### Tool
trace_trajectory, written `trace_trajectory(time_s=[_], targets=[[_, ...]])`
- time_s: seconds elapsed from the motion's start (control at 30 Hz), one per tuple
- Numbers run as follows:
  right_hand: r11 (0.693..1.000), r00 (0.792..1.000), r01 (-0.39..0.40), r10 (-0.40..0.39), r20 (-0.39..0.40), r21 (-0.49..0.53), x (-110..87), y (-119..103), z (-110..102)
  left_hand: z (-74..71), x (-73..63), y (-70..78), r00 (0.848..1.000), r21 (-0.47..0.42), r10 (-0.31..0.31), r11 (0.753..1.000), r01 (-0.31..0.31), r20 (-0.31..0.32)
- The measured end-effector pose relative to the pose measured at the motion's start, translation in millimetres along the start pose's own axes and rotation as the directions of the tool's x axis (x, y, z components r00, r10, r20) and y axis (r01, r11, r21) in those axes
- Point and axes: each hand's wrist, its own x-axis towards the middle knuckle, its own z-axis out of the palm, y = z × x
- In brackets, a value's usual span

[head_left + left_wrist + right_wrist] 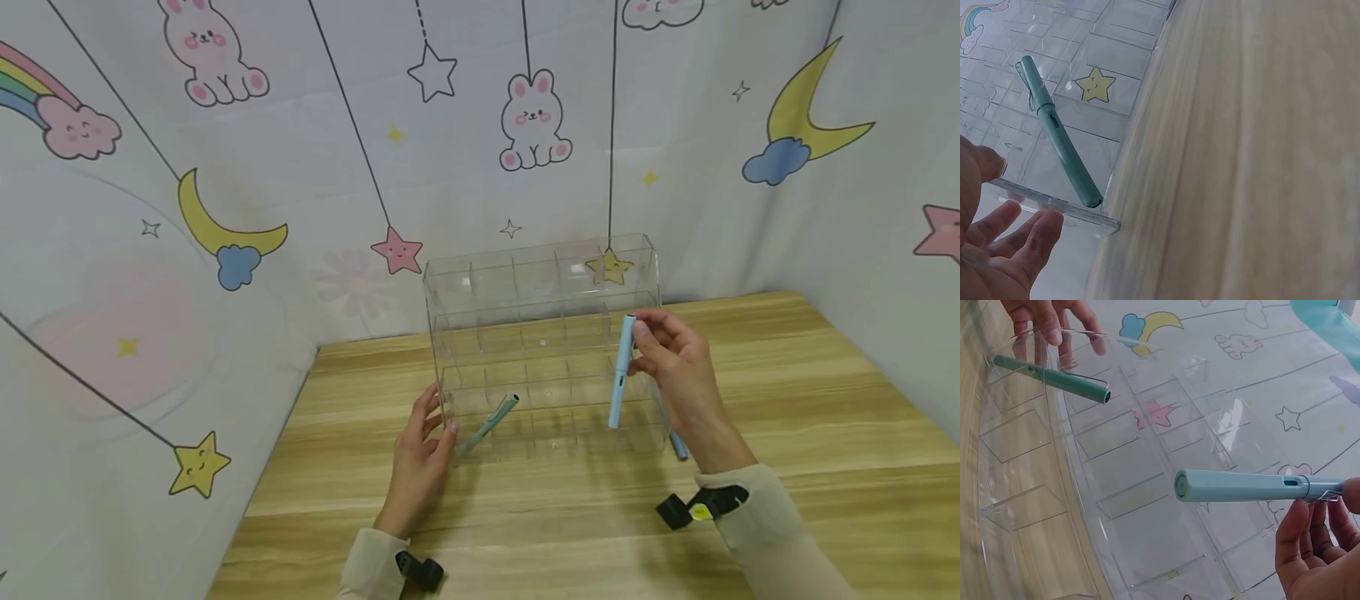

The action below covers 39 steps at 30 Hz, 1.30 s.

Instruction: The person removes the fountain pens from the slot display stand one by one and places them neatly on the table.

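Note:
A clear acrylic organizer (551, 433) with tiered rows of small compartments stands on the table. My left hand (416, 467) holds its left side wall (1054, 201), thumb on one face and fingers on the other. In the lowest row, at the left end, a green pen (1063, 140) leans at a slant. My right hand (682, 375) pinches a light blue pen (621, 379) near its clip end, in front of the organizer's right part. The right wrist view shows this pen's barrel (1235, 486) pointing away from the fingers.
A darker blue pen (678, 443) lies by the organizer's lower right corner, partly behind my right wrist. The wood-grain table (555, 533) extends to both sides. A white curtain (465, 183) printed with rabbits, stars and moons hangs close behind the organizer.

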Motion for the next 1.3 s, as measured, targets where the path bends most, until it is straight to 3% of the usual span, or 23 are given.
trace_trajectory(time_s=[0.53, 1.3], targets=[[0.999, 1.0, -0.013, 0.012, -0.026, -0.031, 1.3, -4.5, -3.3, 0.8, -0.8, -1.3, 1.0, -0.012, 0.004, 1.0, -0.004, -0.007], [1.0, 0.999, -0.015, 0.016, -0.045, 0.016, 3.3, -6.3, -9.3, 0.6, -0.8, 0.5, 0.999, -0.009, -0.037, 0.999, 0.037, 0.005]])
